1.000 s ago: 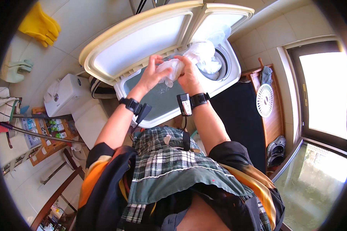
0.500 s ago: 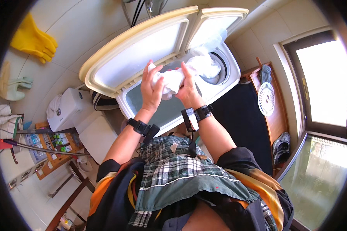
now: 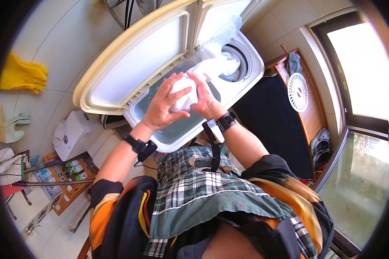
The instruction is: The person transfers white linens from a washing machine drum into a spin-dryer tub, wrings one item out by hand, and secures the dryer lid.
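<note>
I counted two bare hands on one white cloth [image 3: 185,96], which hung above the larger of two openings in one twin-tub washing machine [image 3: 250,88]. Taking that cloth as the clock's centre, with twelve straight ahead of the person, two lids stood raised: a large lid [image 3: 138,60] at ten o'clock and a small lid [image 3: 222,22] at one. The wash tub [image 3: 177,129], holding cloudy water, showed at six; the round spin drum [image 3: 245,60], with white fabric inside, sat at two. One yellow rubber glove [image 3: 23,75] and one pale green glove [image 3: 15,131] hung near nine, one slotted white disc [image 3: 297,92] was at three, and two dark clogs [image 3: 320,157] rested near four. The left hand [image 3: 165,102] was cupped with fingers spread, loosely holding the near side of the bunched cloth, its thumb apart from the fingers. The right hand [image 3: 206,102] had a narrower grip, thumb and fingers curled around the opposite side, and the cloth filled the space between both palms.
</note>
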The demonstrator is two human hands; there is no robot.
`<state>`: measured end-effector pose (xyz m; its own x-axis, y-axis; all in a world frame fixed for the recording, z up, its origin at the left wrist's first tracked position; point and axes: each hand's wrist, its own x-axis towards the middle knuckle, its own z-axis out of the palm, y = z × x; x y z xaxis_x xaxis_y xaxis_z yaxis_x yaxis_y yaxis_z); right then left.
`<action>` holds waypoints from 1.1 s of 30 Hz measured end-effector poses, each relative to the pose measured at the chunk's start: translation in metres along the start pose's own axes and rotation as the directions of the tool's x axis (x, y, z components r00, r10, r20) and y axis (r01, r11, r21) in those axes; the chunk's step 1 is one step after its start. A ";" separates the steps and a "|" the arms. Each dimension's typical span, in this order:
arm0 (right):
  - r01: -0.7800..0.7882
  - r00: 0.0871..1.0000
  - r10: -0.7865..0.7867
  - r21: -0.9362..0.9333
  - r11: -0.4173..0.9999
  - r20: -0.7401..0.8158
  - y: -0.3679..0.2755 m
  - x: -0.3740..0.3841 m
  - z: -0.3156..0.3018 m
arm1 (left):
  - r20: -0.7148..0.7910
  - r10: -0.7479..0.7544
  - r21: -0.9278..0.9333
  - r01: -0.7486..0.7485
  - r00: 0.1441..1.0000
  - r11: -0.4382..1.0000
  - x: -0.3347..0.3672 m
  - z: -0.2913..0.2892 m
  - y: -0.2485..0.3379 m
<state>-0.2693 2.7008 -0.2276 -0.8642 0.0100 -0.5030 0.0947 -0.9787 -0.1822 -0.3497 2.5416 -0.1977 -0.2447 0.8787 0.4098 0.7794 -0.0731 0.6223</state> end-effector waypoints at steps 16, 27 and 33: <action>0.140 0.921 -0.334 -0.627 0.767 -0.202 -0.004 0.019 0.005 | 0.693 -0.457 -0.719 0.576 0.557 -0.388 0.003 0.034 -0.031; 0.109 0.981 -0.169 -0.444 0.889 -0.098 -0.010 0.016 0.018 | 0.772 -0.500 -0.447 0.894 0.393 0.013 0.033 0.005 -0.011; 0.157 0.942 -0.277 -0.480 0.863 -0.191 -0.011 0.022 0.024 | 0.606 -0.641 -0.331 0.882 0.471 0.336 0.027 0.025 -0.024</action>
<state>-0.3008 2.7068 -0.2161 -0.7456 0.3196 -0.5847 0.1834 -0.7452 -0.6412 -0.3608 2.5789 -0.2179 -0.2651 0.7466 -0.6102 -0.1450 0.5947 0.7907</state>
